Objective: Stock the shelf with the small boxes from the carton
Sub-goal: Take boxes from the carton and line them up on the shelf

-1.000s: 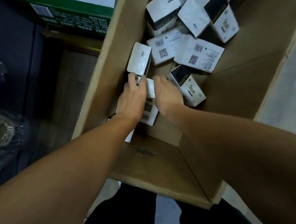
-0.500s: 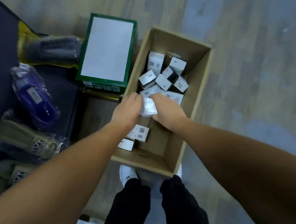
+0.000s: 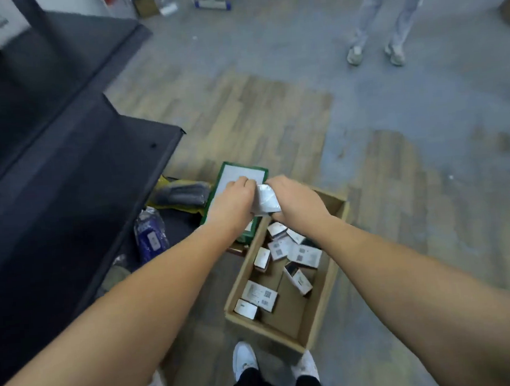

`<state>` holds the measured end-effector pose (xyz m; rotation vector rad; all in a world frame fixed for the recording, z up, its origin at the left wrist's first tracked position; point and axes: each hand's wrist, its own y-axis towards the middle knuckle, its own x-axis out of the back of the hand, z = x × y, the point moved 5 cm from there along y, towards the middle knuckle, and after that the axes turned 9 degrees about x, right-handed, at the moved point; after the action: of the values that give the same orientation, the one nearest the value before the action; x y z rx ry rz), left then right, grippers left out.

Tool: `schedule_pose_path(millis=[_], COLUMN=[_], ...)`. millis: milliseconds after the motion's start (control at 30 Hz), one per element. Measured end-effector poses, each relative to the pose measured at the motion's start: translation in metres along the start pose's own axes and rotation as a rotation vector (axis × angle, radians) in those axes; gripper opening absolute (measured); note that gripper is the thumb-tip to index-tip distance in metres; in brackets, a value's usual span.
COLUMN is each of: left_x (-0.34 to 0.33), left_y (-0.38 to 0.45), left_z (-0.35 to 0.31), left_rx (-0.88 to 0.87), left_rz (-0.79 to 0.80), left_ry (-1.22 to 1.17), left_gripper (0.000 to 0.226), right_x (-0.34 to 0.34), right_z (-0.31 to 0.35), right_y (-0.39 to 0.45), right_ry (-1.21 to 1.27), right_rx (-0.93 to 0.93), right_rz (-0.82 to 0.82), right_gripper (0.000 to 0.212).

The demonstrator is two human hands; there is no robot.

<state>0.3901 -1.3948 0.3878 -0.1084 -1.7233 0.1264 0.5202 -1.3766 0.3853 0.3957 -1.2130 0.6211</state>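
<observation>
head view, one entry.

item: small boxes (image 3: 265,199), white, a handful pressed together between both hands, raised above the far end of the carton (image 3: 321,317). exact count in hand cannot be told; blurred.

grip: left hand (image 3: 233,201) has its fingers curled against the left face of the bundle; right hand (image 3: 296,200) is curled round the right face. both are closed onto the bundle, squeezing it from opposite sides.

stock left: loose boxes (image 3: 282,265) lie scattered on the carton floor, some flat, some on edge, with bare cardboard between them.

handling, judged: light, stiff card, smooth faces; a squeezed stack could slip out of the middle, so the broad end faces look the best hold, with even pressure. corners would dent if crushed.

edges and room: the shelf (image 3: 77,180), dark, stands to the left with a sharp front corner near the left hand. a green-edged box (image 3: 237,176) sits just beside the carton, under the hands. wrapped goods (image 3: 150,238) lie below the shelf edge. open floor (image 3: 409,153) to the right; another person's legs (image 3: 377,21) stand well apart, far ahead.
</observation>
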Motion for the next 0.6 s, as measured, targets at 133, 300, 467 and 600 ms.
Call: schedule_pose_path(millis=[133, 300, 467, 600], left_x=[0.085, 0.154, 0.214, 0.248], left_y=[-0.015, -0.056, -0.13, -0.215], left_z=[0.015, 0.041, 0.094, 0.149], left_rx=[0.09, 0.219, 0.383, 0.559], left_rz=[-0.127, -0.296, -0.431, -0.528], left_ry=[-0.006, 0.027, 0.053, 0.064], left_gripper=[0.044, 0.04, 0.05, 0.045], right_x=[0.068, 0.124, 0.159, 0.168], right_z=[0.039, 0.097, 0.197, 0.302], right_y=[0.022, 0.043, 0.056, 0.058], right_ry=[-0.032, -0.075, -0.111, -0.101], right_rx=[0.109, 0.321, 0.595, 0.81], right_rz=[-0.08, -0.127, -0.188, -0.206], right_gripper=[0.057, 0.059, 0.06, 0.056])
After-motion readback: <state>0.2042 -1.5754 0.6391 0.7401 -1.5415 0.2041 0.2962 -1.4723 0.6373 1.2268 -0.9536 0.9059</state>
